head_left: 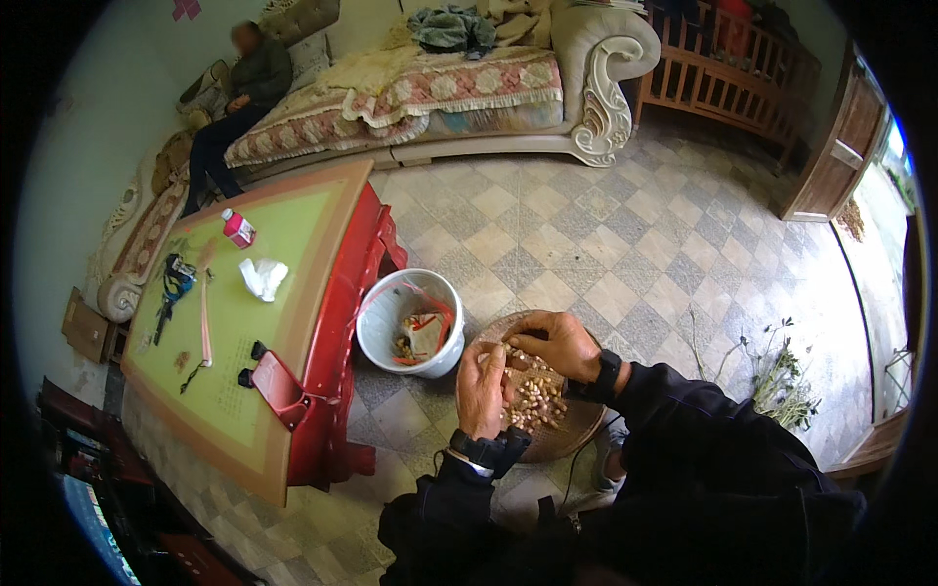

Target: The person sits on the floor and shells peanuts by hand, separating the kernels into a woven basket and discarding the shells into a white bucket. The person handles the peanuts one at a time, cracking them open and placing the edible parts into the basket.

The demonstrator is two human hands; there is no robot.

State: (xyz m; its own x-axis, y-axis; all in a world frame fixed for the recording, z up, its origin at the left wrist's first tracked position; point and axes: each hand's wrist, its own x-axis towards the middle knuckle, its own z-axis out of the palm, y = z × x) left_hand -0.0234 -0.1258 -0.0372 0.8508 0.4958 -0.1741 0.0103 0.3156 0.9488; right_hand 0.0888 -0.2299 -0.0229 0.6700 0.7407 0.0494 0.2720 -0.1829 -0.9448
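Observation:
My left hand and my right hand meet over a round woven basket. Between their fingertips is a small pale piece, which looks like a peanut; both hands seem to touch it, and the fingers partly cover it. Many peanuts, in shells or loose, lie spread in the basket below. Dark straps go round both wrists. Left of the basket stands a white plastic bucket with some peanuts or shells, a pale packet and red strips inside.
A red table with a green top bears a pink bottle, crumpled white tissue and a fly swatter. Green plants lie on the tiled floor at right. A person sits on the sofa beyond.

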